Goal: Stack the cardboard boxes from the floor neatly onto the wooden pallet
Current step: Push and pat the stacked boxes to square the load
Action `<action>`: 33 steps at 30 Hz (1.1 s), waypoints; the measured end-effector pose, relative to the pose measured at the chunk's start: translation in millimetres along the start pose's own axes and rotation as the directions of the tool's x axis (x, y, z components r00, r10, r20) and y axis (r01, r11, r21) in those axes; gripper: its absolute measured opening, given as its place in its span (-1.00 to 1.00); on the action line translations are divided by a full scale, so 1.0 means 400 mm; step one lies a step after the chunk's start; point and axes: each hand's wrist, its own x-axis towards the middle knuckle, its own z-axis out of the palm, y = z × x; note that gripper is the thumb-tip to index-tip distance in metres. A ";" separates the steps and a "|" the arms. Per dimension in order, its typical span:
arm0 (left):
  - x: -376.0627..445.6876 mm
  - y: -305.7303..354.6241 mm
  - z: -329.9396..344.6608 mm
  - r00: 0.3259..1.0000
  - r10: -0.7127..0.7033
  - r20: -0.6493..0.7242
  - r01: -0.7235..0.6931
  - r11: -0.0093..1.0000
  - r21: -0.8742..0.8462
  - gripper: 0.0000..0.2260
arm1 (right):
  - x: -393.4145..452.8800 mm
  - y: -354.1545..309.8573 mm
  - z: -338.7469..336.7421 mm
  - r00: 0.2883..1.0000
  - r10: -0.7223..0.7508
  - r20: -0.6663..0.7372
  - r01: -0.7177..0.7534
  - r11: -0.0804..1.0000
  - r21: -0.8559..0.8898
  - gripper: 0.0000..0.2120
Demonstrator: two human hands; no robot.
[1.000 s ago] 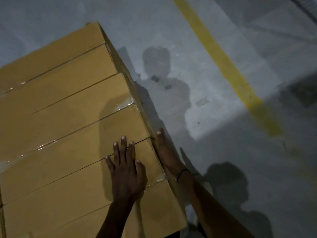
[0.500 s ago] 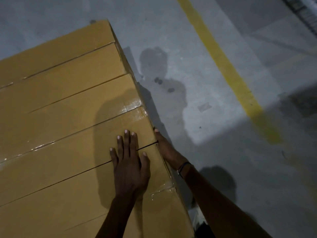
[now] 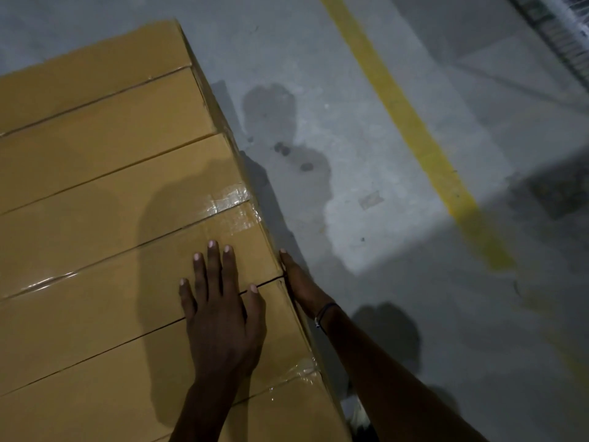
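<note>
left hand: flat, open on boxes | right hand: open, flat against right edge | floor rightward bare

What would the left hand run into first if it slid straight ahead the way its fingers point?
The left hand lies flat on the boxes. Going straight on, it would likely cross the clear tape first; nothing raised shows in its way.

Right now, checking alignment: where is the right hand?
In the head view, the right hand lies flat against the stacked boxes' right side face, beside the left hand on top.
</note>
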 end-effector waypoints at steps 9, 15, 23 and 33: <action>0.000 -0.005 0.008 1.000 -0.018 -0.015 0.018 1.000 0.009 -0.36 | 0.040 0.016 -0.019 0.999 -0.017 0.033 0.018 1.000 -0.007 -0.20; 0.005 -0.004 0.001 0.999 -0.033 0.020 0.033 0.999 0.014 -0.35 | 0.040 -0.043 -0.017 0.999 -0.031 -0.039 0.028 0.997 -0.073 -0.40; 0.138 -0.015 -0.089 1.000 0.011 0.003 -0.010 0.993 -0.114 -0.39 | -0.023 -0.401 0.035 0.976 -0.206 -0.071 0.192 0.967 -0.166 -0.40; 0.563 -0.084 -0.130 1.000 -0.021 -0.008 0.020 0.993 -0.113 -0.36 | 0.084 -0.672 0.113 0.947 -0.322 0.004 0.318 0.930 -0.183 -0.42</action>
